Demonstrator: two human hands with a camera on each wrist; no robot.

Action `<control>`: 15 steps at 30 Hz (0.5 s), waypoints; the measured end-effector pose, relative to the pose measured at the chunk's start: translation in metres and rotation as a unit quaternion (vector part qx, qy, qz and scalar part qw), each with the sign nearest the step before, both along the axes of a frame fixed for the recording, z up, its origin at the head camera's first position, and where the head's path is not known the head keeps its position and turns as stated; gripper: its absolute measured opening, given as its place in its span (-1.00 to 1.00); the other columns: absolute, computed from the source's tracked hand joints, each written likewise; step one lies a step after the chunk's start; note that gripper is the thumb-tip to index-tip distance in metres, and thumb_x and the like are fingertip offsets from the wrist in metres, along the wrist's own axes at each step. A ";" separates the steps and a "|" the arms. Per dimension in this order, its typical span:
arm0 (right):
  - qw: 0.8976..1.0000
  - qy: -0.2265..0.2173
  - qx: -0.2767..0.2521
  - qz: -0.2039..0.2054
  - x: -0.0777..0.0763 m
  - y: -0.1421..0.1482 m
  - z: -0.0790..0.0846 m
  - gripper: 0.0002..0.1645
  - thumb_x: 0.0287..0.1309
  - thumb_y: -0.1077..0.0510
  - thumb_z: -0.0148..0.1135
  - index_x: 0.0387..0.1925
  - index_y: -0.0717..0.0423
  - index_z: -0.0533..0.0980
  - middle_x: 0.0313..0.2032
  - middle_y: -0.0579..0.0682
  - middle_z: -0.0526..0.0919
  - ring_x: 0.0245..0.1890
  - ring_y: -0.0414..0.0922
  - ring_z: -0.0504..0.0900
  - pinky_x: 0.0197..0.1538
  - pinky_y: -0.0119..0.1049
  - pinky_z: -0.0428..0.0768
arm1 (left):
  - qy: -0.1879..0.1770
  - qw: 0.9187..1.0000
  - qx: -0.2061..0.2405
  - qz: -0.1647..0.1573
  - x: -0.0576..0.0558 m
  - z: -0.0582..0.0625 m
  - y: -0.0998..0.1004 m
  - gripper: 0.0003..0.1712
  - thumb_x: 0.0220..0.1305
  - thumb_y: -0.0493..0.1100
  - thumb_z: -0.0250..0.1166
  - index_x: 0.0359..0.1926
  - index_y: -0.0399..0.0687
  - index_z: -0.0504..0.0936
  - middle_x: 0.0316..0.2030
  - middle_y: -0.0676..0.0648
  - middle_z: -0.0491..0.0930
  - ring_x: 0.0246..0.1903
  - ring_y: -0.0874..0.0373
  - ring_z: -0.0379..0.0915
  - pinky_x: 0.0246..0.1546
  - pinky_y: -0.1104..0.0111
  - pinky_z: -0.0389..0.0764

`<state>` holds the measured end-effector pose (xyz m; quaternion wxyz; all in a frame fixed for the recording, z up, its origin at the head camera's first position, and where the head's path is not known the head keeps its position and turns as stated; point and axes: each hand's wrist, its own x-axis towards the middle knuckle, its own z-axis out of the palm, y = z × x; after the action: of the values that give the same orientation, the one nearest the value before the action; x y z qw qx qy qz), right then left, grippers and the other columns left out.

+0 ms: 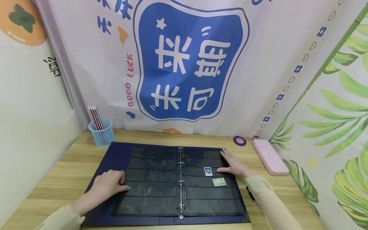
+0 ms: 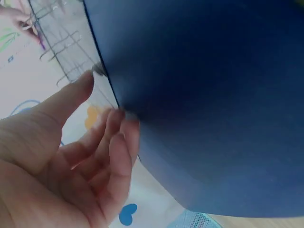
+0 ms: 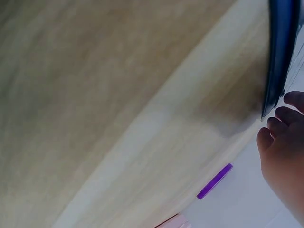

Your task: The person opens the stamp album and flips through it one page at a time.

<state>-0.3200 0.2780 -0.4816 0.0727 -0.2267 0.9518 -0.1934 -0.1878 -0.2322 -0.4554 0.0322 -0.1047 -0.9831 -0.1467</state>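
A navy ring binder (image 1: 99,172) lies open on the wooden table, with black pocket pages on both sides of its metal rings (image 1: 180,183). Two stamps show on the right page (image 1: 201,193): a small blue one (image 1: 208,171) and, just below it, a green one (image 1: 219,181). My left hand (image 1: 107,185) is over the binder's left side, thumb pointing toward the left page (image 1: 152,188). In the left wrist view its thumb and bent fingertips stand apart, close to the dark blue cover's edge (image 2: 213,118). My right hand (image 1: 234,164) rests with spread fingers on the right page's outer edge.
A blue cup (image 1: 103,135) holding several pencils stands behind the binder at the left. At the back right are a purple tape roll (image 1: 240,141) and a pink case (image 1: 270,156). A small black object (image 1: 250,193) lies beside the right forearm. Printed cloth hangs behind the table.
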 end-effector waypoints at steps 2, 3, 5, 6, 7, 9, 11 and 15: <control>1.000 -0.001 0.003 0.002 -0.001 0.001 -0.001 0.22 0.15 -0.30 0.33 0.51 0.35 0.00 0.54 0.37 -0.08 0.54 0.32 -0.06 0.48 0.28 0.10 | 0.044 0.998 -0.017 -0.028 -0.003 -0.002 0.003 -0.57 -0.09 0.12 0.58 -0.49 0.05 0.51 -0.57 0.08 0.42 -0.61 0.22 0.27 -0.68 0.42 0.23; 1.000 -0.005 0.003 0.001 -0.001 0.001 -0.001 0.23 0.15 -0.30 0.32 0.52 0.34 -0.01 0.54 0.35 -0.09 0.54 0.31 -0.07 0.49 0.26 0.10 | 0.068 0.996 -0.025 -0.046 -0.006 -0.004 0.004 -0.57 -0.09 0.15 0.57 -0.41 0.02 0.57 -0.49 0.04 0.49 -0.53 0.18 0.36 -0.64 0.38 0.34; 1.000 -0.012 0.005 -0.002 -0.002 0.002 -0.001 0.23 0.15 -0.31 0.32 0.52 0.33 -0.03 0.55 0.34 -0.10 0.55 0.30 -0.07 0.49 0.26 0.09 | 0.102 0.990 -0.040 -0.089 -0.010 -0.008 0.005 -0.44 -0.06 0.22 0.53 -0.19 -0.07 0.66 -0.24 -0.07 0.63 -0.28 0.03 0.54 -0.44 0.24 0.57; 1.000 -0.014 0.005 -0.003 -0.002 0.002 -0.002 0.24 0.15 -0.31 0.31 0.52 0.33 -0.03 0.55 0.33 -0.10 0.55 0.30 -0.07 0.49 0.26 0.09 | 0.113 0.987 -0.042 -0.110 -0.013 -0.009 0.005 -0.34 -0.03 0.25 0.50 -0.06 -0.13 0.67 -0.08 -0.15 0.64 -0.12 -0.08 0.57 -0.28 0.12 0.64; 1.000 -0.016 0.006 -0.004 -0.003 0.002 -0.002 0.24 0.15 -0.31 0.31 0.53 0.32 -0.03 0.55 0.33 -0.10 0.55 0.29 -0.07 0.49 0.25 0.09 | 0.113 0.984 -0.043 -0.129 -0.015 -0.011 0.005 -0.25 0.02 0.29 0.45 0.07 -0.16 0.64 0.07 -0.22 0.61 0.05 -0.20 0.53 -0.12 -0.01 0.63; 1.000 -0.018 0.008 -0.003 -0.004 0.003 -0.001 0.24 0.15 -0.32 0.31 0.53 0.32 -0.03 0.55 0.32 -0.09 0.55 0.29 -0.07 0.49 0.25 0.09 | 0.086 0.983 -0.033 -0.161 -0.017 -0.014 0.004 -0.11 0.12 0.35 0.35 0.29 -0.17 0.51 0.32 -0.31 0.43 0.33 -0.36 0.29 0.14 -0.27 0.43; 1.000 -0.018 0.011 -0.003 -0.004 0.002 -0.001 0.24 0.14 -0.32 0.32 0.52 0.32 -0.02 0.55 0.32 -0.08 0.55 0.28 -0.06 0.50 0.24 0.10 | 0.046 0.983 -0.020 -0.177 -0.019 -0.016 0.004 -0.06 0.21 0.37 0.25 0.41 -0.15 0.38 0.43 -0.32 0.27 0.43 -0.40 0.11 0.27 -0.35 0.24; 1.000 -0.014 0.015 -0.002 -0.004 0.001 -0.001 0.24 0.14 -0.32 0.32 0.52 0.33 -0.01 0.54 0.32 -0.06 0.55 0.28 -0.04 0.49 0.23 0.11 | 0.007 0.980 -0.015 -0.197 -0.022 -0.021 0.004 -0.02 0.28 0.41 0.14 0.50 -0.10 0.23 0.51 -0.26 0.12 0.49 -0.37 -0.03 0.36 -0.35 0.07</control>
<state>-0.3237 0.2786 -0.4829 0.0886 -0.2210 0.9539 -0.1827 -0.2097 -0.2285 -0.4762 0.0079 -0.2980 -0.9449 -0.1351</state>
